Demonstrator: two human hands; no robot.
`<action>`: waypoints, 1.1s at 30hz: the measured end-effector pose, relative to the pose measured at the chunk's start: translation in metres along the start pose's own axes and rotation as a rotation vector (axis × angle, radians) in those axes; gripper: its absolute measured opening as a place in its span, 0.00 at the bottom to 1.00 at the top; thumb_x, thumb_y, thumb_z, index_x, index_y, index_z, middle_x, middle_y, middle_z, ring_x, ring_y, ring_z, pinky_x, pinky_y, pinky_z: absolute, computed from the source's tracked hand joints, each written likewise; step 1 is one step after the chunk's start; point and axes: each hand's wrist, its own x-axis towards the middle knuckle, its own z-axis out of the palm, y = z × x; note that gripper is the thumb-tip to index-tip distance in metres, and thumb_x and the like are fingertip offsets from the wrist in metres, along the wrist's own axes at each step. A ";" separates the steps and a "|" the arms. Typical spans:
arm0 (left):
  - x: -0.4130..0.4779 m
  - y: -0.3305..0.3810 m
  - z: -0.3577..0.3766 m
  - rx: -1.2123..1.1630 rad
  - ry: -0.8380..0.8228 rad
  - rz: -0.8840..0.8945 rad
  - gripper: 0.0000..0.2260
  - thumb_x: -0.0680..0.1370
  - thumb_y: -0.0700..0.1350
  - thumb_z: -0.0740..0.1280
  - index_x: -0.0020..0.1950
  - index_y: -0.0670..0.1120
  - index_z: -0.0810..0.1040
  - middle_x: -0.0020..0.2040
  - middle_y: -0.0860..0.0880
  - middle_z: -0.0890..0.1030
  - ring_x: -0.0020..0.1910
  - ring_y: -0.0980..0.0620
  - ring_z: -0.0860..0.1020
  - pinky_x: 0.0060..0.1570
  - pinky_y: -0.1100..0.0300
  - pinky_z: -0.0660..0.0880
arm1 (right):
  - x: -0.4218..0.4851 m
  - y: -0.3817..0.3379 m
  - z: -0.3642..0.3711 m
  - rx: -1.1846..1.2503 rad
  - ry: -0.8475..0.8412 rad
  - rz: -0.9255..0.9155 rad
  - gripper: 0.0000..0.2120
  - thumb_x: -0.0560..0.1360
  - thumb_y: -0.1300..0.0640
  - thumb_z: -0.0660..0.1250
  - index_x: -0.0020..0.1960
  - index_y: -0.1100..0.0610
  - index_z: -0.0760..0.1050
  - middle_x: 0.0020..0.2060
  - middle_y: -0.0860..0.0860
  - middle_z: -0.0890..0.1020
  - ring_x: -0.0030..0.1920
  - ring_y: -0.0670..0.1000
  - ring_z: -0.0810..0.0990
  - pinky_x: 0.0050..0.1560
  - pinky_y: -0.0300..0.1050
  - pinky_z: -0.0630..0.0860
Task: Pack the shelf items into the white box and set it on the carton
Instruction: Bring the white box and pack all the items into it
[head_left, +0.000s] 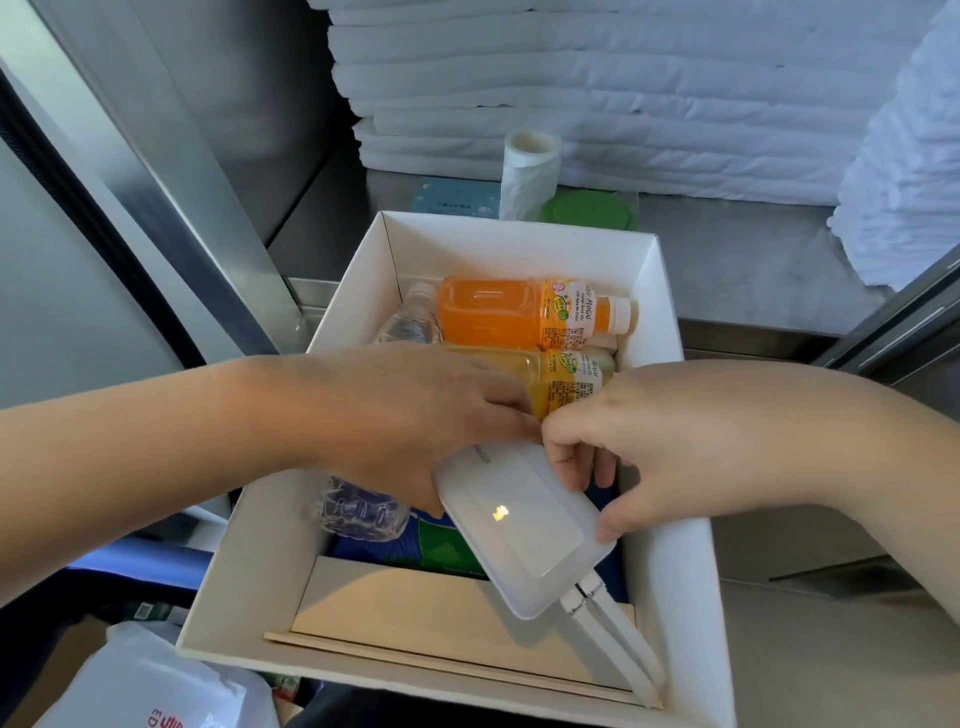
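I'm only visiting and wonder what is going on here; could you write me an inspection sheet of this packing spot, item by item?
Surface: steel shelf; what the white box rests on is hidden.
Job's things: white box open, holding an orange juice bottle, a yellow juice bottle, a back clear bottle, a near clear bottle and a blue-green pack.
Clutter: paper roll, green lid and blue card on the shelf behind the box; plastic bag at lower left.
Hands: right hand pinches the flat white device over the box; left hand reaches in beside it, grip hidden.
Cables: two white leads hang from the device across the near rim.
Surroundings: stacked white padding behind; metal frame at left.
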 end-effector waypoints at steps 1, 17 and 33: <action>0.002 0.000 -0.002 -0.059 0.025 -0.022 0.28 0.74 0.62 0.61 0.72 0.57 0.62 0.68 0.59 0.65 0.66 0.57 0.63 0.68 0.58 0.62 | 0.001 -0.001 0.002 -0.025 -0.002 -0.003 0.14 0.67 0.42 0.72 0.46 0.41 0.69 0.40 0.37 0.75 0.43 0.36 0.74 0.39 0.34 0.74; 0.017 -0.001 0.012 -0.004 0.048 0.028 0.35 0.69 0.67 0.64 0.71 0.54 0.60 0.67 0.56 0.65 0.64 0.56 0.60 0.62 0.61 0.53 | 0.006 -0.001 0.008 -0.084 -0.036 -0.036 0.08 0.74 0.45 0.66 0.51 0.42 0.79 0.42 0.36 0.79 0.43 0.36 0.76 0.40 0.28 0.71; 0.026 0.009 0.020 0.030 -0.017 -0.003 0.33 0.76 0.58 0.62 0.76 0.52 0.50 0.72 0.54 0.59 0.59 0.52 0.65 0.54 0.55 0.71 | 0.016 -0.021 0.023 -0.224 -0.115 -0.028 0.12 0.72 0.41 0.66 0.41 0.50 0.73 0.34 0.47 0.77 0.34 0.45 0.74 0.29 0.40 0.68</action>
